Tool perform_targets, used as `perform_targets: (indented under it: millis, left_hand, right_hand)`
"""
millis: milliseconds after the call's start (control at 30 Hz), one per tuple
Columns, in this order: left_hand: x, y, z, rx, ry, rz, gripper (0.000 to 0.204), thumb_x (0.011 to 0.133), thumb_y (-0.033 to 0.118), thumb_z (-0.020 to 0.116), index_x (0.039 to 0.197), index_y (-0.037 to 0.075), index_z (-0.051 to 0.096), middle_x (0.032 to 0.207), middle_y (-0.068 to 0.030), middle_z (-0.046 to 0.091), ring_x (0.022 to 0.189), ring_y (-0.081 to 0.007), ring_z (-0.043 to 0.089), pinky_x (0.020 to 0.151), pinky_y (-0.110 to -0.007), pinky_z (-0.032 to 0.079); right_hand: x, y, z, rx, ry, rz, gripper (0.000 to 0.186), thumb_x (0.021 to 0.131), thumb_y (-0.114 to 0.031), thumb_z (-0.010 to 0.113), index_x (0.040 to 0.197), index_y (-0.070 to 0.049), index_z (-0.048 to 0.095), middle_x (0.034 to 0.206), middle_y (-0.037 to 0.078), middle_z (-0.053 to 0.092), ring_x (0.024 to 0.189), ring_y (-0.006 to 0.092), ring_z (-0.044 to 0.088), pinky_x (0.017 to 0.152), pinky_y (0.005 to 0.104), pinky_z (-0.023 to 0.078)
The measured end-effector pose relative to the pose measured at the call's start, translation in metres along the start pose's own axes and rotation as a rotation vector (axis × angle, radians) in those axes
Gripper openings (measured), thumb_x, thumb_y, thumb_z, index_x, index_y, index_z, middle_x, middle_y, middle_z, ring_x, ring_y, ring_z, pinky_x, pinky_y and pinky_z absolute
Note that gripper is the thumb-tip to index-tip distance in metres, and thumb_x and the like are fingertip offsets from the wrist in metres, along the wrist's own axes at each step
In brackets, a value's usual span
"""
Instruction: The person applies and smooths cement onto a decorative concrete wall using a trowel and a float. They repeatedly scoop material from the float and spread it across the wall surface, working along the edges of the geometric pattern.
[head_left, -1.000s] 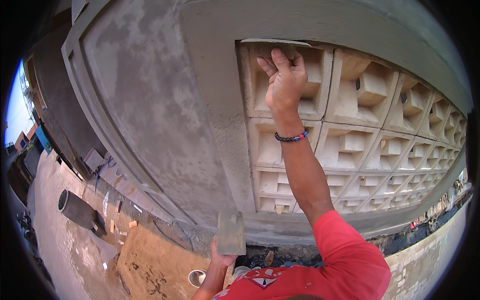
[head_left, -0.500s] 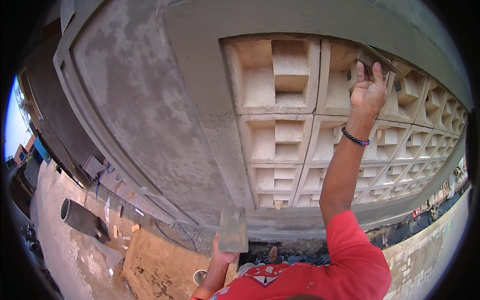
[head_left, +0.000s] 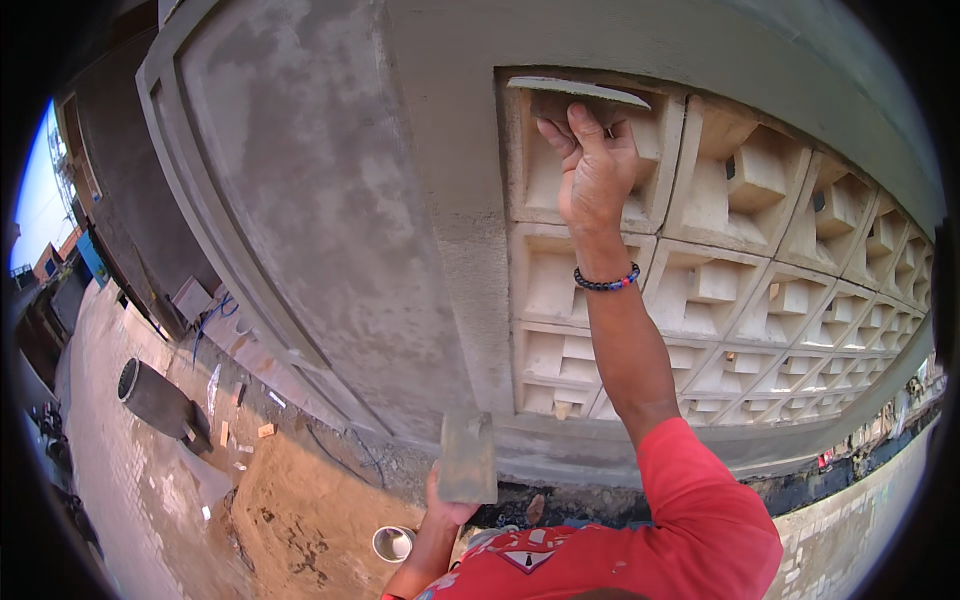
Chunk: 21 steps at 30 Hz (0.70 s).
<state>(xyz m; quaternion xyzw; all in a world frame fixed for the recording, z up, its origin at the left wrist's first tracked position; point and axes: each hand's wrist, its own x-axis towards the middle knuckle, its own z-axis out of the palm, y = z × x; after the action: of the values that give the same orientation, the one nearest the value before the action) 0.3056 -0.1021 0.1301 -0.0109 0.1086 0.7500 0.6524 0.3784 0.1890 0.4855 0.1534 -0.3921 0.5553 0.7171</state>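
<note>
My right hand (head_left: 598,175) is raised, its fingers closed on a thin flat trowel (head_left: 578,92) with a pale smear along its face. The trowel lies along the upper edge of the opening, in front of the top left cream ventilation block (head_left: 665,165); its handle is hidden by my hand. Low in the middle, my left hand (head_left: 450,508) grips the near end of a flat rectangular grey board (head_left: 467,455), held beside the foot of the wall. The fingers under the board are hidden.
Grey plastered wall (head_left: 300,220) frames the block screen. At lower left are a sand heap (head_left: 300,515), a white bucket (head_left: 393,544), a dark drum (head_left: 155,400) lying tilted and scattered brick pieces (head_left: 266,430). A dark wet trench (head_left: 780,488) follows the wall base.
My right hand has moved left with the trowel along the opening's top edge, to the first block. The view has shifted slightly; my left hand and the board stay nearly in place.
</note>
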Motion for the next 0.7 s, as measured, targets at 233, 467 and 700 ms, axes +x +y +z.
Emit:
perform_targets:
  millis: [233,467,700]
  left_hand:
    - [-0.011,0.006,0.001,-0.008,0.066,0.048,0.042,0.087,0.037,0.049,0.116,0.009,0.06,0.111,-0.0102,0.064,0.1,-0.0278,0.062,0.084,-0.043,0.051]
    - [-0.001,0.001,0.021,0.011,0.069,0.029,0.039,0.088,0.033,0.046,0.115,0.008,0.06,0.108,-0.0103,0.065,0.099,-0.027,0.063,0.082,-0.042,0.052]
    - [0.007,-0.016,0.038,0.088,0.107,-0.023,0.036,0.089,0.03,0.048,0.115,0.01,0.06,0.107,-0.0091,0.066,0.097,-0.0256,0.064,0.08,-0.041,0.053]
  right_hand:
    - [0.007,0.021,0.013,-0.019,0.059,-0.016,0.032,0.083,-0.002,0.066,0.108,0.003,0.046,0.093,0.009,0.056,0.084,0.0148,0.059,0.074,0.0346,0.06]
    - [0.012,0.013,0.016,-0.007,0.078,-0.059,0.029,0.084,-0.005,0.067,0.104,0.0,0.046,0.095,0.008,0.058,0.085,0.0171,0.061,0.072,0.0349,0.06]
    - [0.037,-0.069,-0.038,-0.073,0.158,-0.158,0.029,0.081,-0.006,0.069,0.103,0.001,0.051,0.092,0.007,0.058,0.083,0.016,0.059,0.068,0.0343,0.06]
